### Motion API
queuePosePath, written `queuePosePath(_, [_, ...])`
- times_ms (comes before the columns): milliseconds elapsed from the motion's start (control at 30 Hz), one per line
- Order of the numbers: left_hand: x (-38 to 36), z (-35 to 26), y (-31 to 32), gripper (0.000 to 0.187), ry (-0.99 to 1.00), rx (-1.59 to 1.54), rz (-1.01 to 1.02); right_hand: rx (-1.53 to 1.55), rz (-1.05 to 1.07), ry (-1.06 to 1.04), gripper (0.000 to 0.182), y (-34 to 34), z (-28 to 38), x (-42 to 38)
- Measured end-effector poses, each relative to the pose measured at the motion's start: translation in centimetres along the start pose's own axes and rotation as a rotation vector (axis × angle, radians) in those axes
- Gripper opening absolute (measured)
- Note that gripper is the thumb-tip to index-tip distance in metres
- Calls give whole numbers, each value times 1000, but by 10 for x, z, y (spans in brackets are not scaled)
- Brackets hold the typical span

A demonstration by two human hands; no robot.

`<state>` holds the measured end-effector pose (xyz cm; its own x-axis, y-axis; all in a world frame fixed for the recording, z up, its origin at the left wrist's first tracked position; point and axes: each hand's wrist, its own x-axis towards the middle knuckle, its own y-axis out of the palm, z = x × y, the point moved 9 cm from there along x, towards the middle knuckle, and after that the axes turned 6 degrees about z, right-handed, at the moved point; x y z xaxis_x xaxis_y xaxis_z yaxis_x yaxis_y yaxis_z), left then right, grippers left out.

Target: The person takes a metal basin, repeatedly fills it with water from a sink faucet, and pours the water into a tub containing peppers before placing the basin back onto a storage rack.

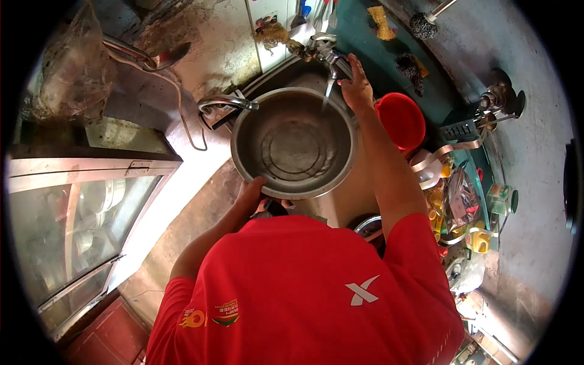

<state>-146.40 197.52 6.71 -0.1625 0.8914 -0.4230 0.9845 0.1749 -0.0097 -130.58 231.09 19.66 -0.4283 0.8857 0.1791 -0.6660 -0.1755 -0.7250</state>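
A wide round metal basin (249, 146) is in front of me, under a running tap (331, 61). A thin stream of water falls from the tap inside the basin's far right rim. My left hand (250, 194) grips the near left rim, its thumb on top and the other fingers partly hidden beneath. Beside the tap, my right hand (357, 88) is raised with its fingers stretched out and nothing visible in it. Whether it touches the tap cannot be made out.
A second curved metal tap (228, 103) overhangs the basin's left rim. On the right are a red bowl (403, 121) and a rack crowded with bottles and packets (459, 198). A glass-fronted cabinet (85, 219) stands left. Scrubbers (381, 23) hang on the wall.
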Motion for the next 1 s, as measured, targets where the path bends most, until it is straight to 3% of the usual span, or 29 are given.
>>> queuePosePath(467, [-4,-26,5,27,17,-34,-2,-11,-33,53,64,-8,14,-16])
queuePosePath(667, [-4,-19,5,29,-96,-49,2,1,-108,81,58,-8,17,-25])
queuePosePath(767, [-1,-13,6,32,-59,-99,23,284,-81,218,55,-5,22,-33])
queuePosePath(833, [-1,-8,5,35,-77,-87,29,805,-35,390,53,1,34,-50])
queuePosePath(967, [1,-10,5,39,-16,-113,53,677,-148,253,54,-11,11,-76])
queuePosePath(1000, [0,-4,6,40,-152,-322,10,441,-200,263,55,-20,3,-93])
